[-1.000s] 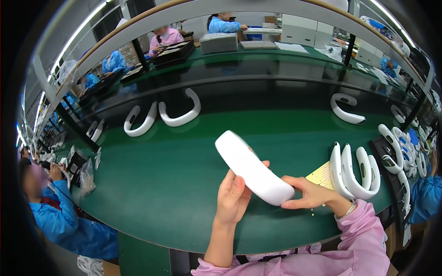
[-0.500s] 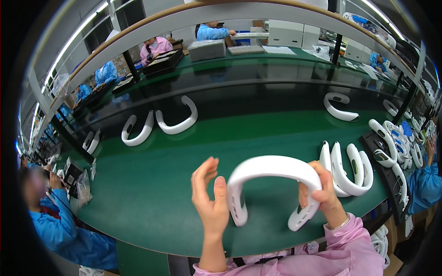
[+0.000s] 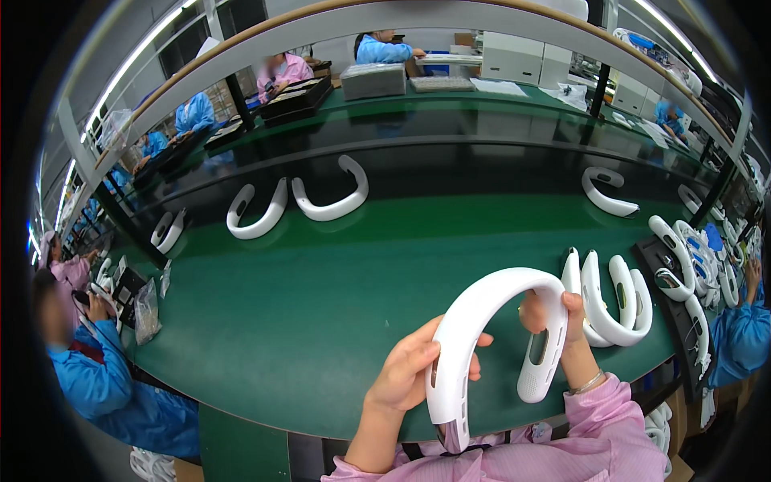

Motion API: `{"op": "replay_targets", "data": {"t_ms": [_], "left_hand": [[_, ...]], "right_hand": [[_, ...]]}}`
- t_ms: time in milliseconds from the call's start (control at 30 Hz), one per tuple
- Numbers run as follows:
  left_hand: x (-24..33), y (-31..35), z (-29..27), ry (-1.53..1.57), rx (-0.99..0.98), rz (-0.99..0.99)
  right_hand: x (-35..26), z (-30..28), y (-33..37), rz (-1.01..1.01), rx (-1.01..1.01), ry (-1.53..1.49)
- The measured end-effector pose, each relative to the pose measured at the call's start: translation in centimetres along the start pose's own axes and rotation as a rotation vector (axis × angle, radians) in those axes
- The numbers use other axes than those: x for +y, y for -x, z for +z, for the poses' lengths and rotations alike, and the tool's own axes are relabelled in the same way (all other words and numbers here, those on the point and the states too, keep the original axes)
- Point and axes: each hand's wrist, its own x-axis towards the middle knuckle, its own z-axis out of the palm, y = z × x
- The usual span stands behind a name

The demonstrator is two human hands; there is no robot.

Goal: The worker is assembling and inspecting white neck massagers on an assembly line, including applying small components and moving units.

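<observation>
A white U-shaped neck fan [image 3: 498, 293] is held up in front of me, its curve at the top and both ends hanging down. My left hand [image 3: 408, 367] is closed around its left arm, thumb on the outer face and fingertips showing inside the curve. On the other arm, my right hand [image 3: 572, 325] grips the upper part, above a long oval opening. Small slots run along the inner edge of the left arm, and its tip looks shiny and greyish. Just right of my right hand, several similar white neck fans [image 3: 622, 328] lie close together on the green table [image 3: 305, 337].
More white neck fans [image 3: 259, 229] lie along the dark strip [image 3: 450, 173] at the far side. To the right stands a black tray [image 3: 654, 257] with white parts. A clear bag [image 3: 147, 313] lies at the left edge. People in blue work at both sides.
My left hand has gone from open beside the neck fan to closed around its left arm. The fan has tilted and turned, its left end now lower and nearer me.
</observation>
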Motion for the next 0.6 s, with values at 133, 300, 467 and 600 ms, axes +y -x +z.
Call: {"op": "replay_targets", "data": {"t_ms": [133,300,467,600], "left_hand": [[-0.2,-0.2,0.8,-0.048,0.088,0.050],[-0.2,0.3,-0.3,0.037,0.062,0.066],[0.5,-0.5,0.3,-0.026,0.224,0.132],[1.0,-1.1,0.1,-0.062,0.270,0.142]], "right_hand": [[0.3,-0.4,-0.1,0.024,0.032,0.052],[1.0,0.6,-0.1,0.122,0.143,0.134],[2.0,0.5,1.2,0.292,0.167,0.143],[2.2,0.8,1.3,0.406,0.264,0.215]]}}
